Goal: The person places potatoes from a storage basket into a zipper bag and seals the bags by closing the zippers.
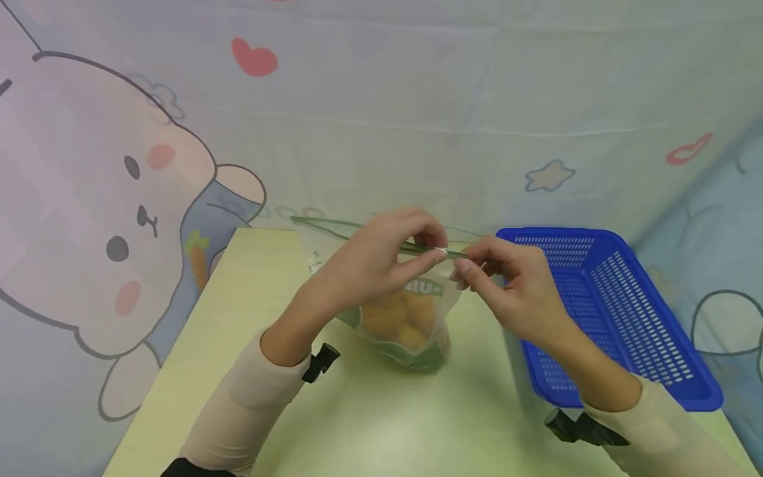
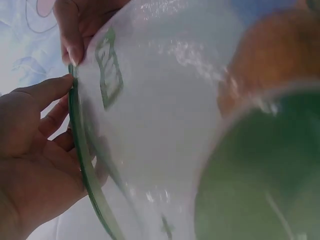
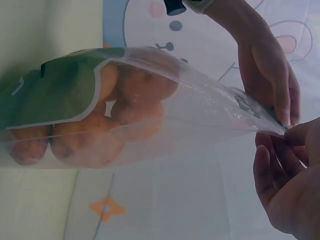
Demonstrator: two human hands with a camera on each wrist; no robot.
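A clear plastic zip bag [image 1: 420,362] with green printing stands on the table, several round orange fruits [image 1: 387,319] inside its lower part. My left hand [image 1: 375,262] pinches the bag's green top edge between thumb and fingers, close to the right corner. Just beside it, my right hand [image 1: 515,288] pinches the corner end of the same edge. Left of the left hand, the green rim [image 2: 84,150] shows two strips standing apart. In the right wrist view the film [image 3: 210,110] narrows from the fruits towards both hands' fingertips.
A blue plastic basket [image 1: 670,331] with slotted walls stands on the right of the pale yellow table [image 1: 477,424], partly behind the right forearm. A printed cloth [image 1: 381,119] with a cartoon animal hangs behind the table. Small black cameras sit on both wrists.
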